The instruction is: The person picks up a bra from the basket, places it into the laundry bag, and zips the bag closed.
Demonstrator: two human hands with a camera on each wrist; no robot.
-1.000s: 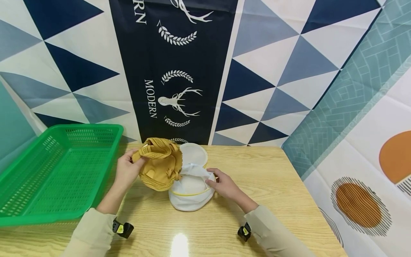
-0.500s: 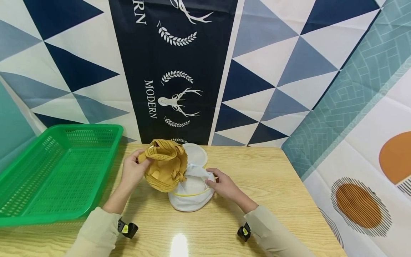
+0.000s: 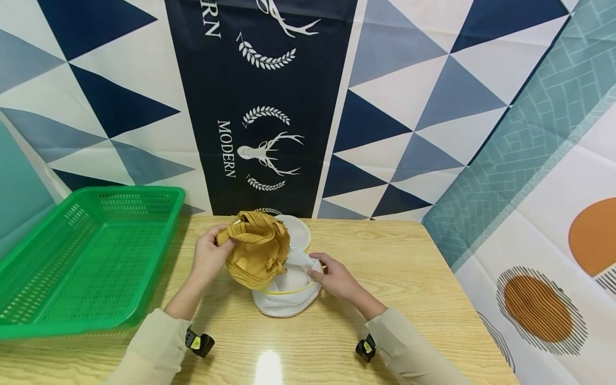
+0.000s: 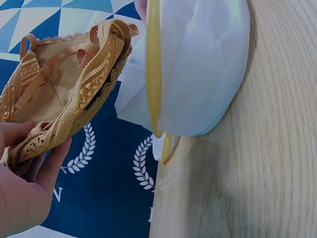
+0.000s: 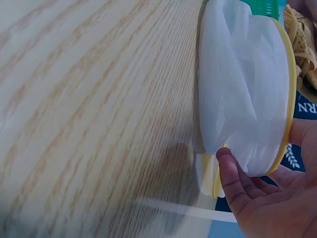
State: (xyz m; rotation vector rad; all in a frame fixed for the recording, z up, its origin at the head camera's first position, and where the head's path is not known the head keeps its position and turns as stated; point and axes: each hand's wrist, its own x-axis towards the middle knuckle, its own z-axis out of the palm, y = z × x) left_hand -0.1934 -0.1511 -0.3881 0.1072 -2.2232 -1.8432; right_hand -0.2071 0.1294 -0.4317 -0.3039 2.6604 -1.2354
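My left hand (image 3: 212, 254) pinches a mustard-yellow bra (image 3: 257, 251) by its edge, thumb on one side and fingers on the other. Lace bands and loose straps of the bra show in the left wrist view, its cups folded together. It hangs over the left part of a white mesh laundry bag (image 3: 289, 302) with a yellow zip, and hides some of the opening. The bag's round lid (image 3: 295, 231) is folded back behind it. With my right hand (image 3: 337, 275) I grip the bag's zipped rim on its right side; in the right wrist view the thumb and fingers straddle that rim.
A large green plastic basket (image 3: 166, 251) stands on the left of the wooden table (image 3: 394, 278). Patterned cloth (image 3: 375, 133) covers the wall right behind the table's back edge. Each wrist wears a small black camera (image 3: 201, 345).
My left hand has carried the bra a little to the right, so it now covers more of the laundry bag. The right hand and the bag have stayed in place.
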